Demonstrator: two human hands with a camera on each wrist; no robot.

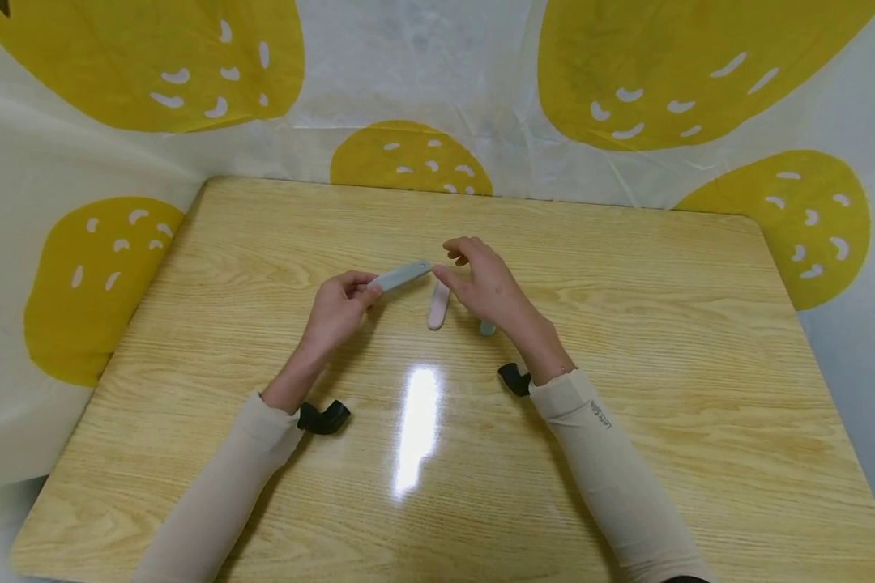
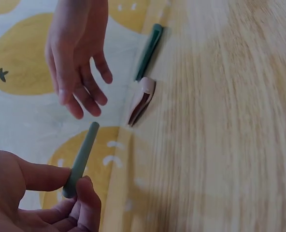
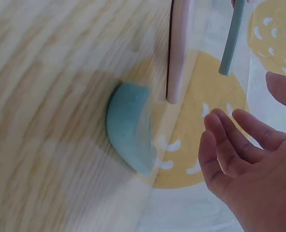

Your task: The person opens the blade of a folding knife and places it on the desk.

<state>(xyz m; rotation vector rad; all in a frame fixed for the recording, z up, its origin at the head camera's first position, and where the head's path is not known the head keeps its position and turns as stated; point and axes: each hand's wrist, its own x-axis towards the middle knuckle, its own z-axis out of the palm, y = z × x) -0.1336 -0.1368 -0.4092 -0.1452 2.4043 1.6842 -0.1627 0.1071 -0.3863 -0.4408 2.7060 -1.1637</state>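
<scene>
My left hand (image 1: 338, 309) pinches a slim, pale green bar (image 1: 401, 277) near one end, between thumb and fingers. In the head view a small dot marks the bar's far end, which points toward my right hand (image 1: 490, 285). That hand holds nothing, its fingers spread and slightly bent close to the bar's tip. Below it on the table lies a pink bar (image 1: 438, 308) with a rounded end; the left wrist view shows a dark slot along its side. A second green piece (image 3: 129, 128) rests beside the pink one, mostly hidden under my right hand in the head view.
The wood-grain table (image 1: 663, 389) reaches back to a white curtain (image 1: 423, 65) with yellow fruit shapes. Black wrist devices (image 1: 324, 418) stick out from both sleeve cuffs. A bright light reflection (image 1: 418, 429) lies on the tabletop between the forearms.
</scene>
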